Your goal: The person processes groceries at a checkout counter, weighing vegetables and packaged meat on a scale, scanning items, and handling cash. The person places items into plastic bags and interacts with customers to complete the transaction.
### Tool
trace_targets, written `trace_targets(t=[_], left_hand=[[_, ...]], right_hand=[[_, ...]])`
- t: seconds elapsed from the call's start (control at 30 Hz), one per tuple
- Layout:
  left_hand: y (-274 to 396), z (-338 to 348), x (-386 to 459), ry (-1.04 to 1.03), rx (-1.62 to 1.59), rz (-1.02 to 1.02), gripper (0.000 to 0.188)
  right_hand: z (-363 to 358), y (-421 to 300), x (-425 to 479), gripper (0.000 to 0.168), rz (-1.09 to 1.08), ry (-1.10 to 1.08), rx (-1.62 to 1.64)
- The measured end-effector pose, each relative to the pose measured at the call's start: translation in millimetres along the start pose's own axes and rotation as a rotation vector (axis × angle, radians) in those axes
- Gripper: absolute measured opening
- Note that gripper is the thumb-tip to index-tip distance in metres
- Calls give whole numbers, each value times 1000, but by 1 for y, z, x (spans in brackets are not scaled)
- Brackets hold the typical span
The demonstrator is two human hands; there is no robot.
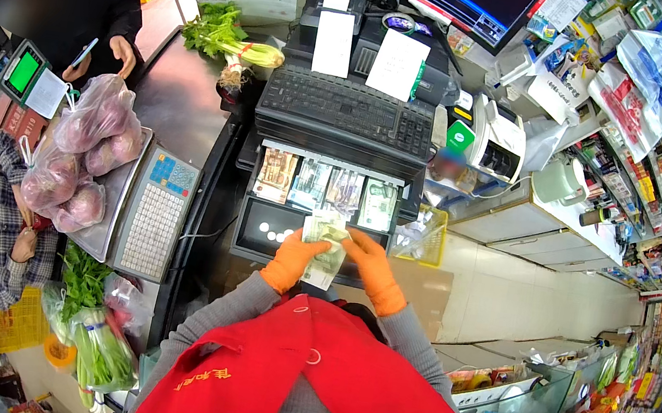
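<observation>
My left hand (292, 259), in an orange glove, grips the left side of some greenish banknotes (324, 249). My right hand (374, 270), gloved the same way, holds their right side. Both hands are over the front of an open cash drawer (250, 226). Its back row has separate compartments of brown, bluish, purple and green notes (378, 203). Several coins (272, 236) lie in the front left tray; the notes and my hands hide part of the front row. A black keyboard (347, 108) stands directly behind the drawer.
On the left, bagged pinkish produce (91, 118) sits on a scale (157, 215). Celery (257, 54) lies behind it, bagged greens (99, 345) nearer. Two people stand across the counter. A banknote counter (500, 138) and yellow basket (440, 236) are at the right.
</observation>
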State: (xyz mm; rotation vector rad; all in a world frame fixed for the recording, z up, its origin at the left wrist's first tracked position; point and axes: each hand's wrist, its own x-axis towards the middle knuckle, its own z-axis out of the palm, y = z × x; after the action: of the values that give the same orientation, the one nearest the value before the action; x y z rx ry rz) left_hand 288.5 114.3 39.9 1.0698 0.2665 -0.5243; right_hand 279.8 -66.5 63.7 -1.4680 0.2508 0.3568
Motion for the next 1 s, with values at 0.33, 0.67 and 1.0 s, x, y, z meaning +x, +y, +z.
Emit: trace_targets(t=[0.33,0.67,1.0], left_hand=[[-15,-1,-1,-76,113,-208,32],[-24,-16,10,48,-224,-273,34],[-20,-30,14,-4,-370,-215,39]], right_hand=[[26,9,0,23,50,263,159],[-61,48,62,19,120,233,130],[-79,29,108,39,-406,727,-510]])
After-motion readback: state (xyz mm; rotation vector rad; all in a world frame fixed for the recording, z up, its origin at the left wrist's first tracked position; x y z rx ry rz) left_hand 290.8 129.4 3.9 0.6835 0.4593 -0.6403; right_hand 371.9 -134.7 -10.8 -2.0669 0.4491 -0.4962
